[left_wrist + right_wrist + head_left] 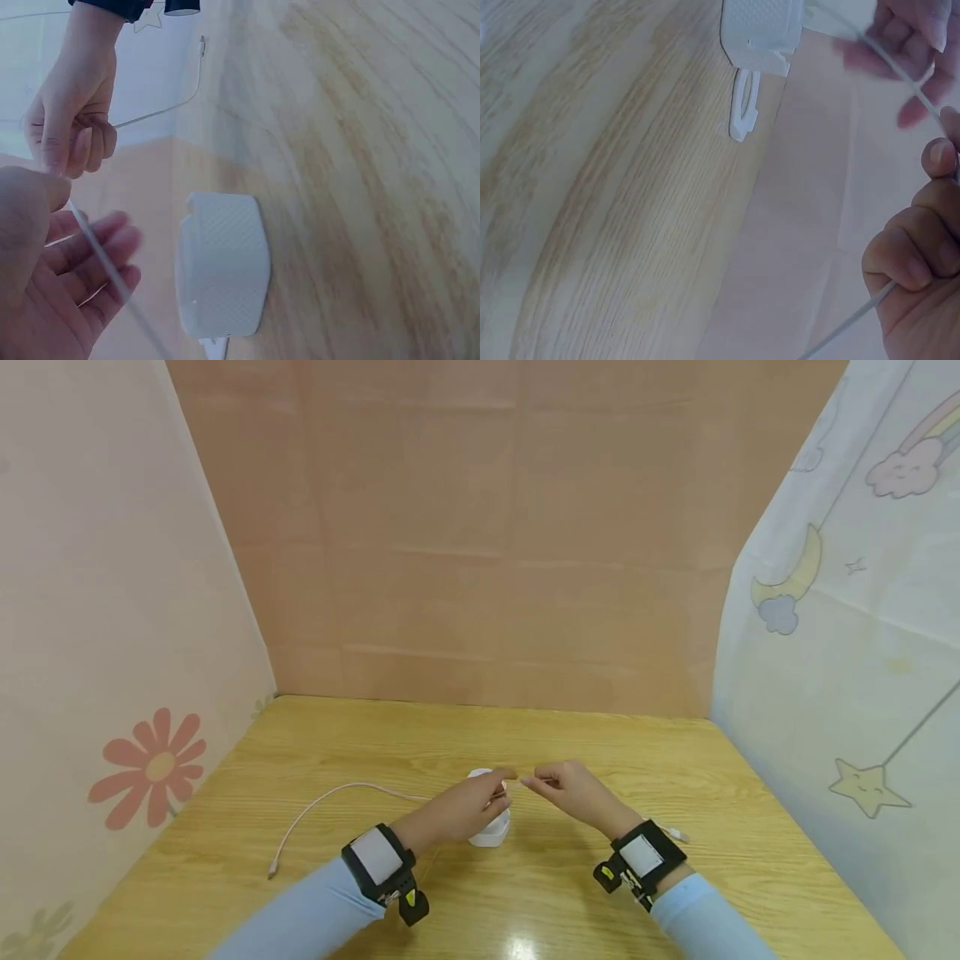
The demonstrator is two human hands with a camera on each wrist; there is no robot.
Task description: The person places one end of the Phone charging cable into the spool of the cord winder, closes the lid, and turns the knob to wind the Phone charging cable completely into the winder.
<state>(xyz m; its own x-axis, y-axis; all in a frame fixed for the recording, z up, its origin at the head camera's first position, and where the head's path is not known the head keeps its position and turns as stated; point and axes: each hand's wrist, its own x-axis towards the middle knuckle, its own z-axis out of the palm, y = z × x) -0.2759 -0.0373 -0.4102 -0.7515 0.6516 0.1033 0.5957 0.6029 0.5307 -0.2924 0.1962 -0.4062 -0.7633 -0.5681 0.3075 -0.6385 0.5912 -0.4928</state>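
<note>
Sheets: plain tan one (pixel 495 527) at the back, flower one (pixel 90 593) on the left, moon-and-star one (pixel 840 668) on the right, boxing in the wood-grain surface (pixel 600 893)
White case (pixel 225 262): textured, chunky, lying on the surface near the left hand (pixel 461 806), which partly covers it in the head view; loop tab (pixel 744 129) sticks out one end
Cable (pixel 360 785) direction: roughly left to right overall; left stretch arcs over the surface, its small connector (pixel 273 867) aimed back toward the person; USB plug (pixel 678 834) points right
Cable look: thin, whitish, middle lifted up by the hands
Right hand (pixel 573 789): pinching the cable, other fingers curled
Left fingers: loosely spread, bit blurry, cable crossing them
</note>
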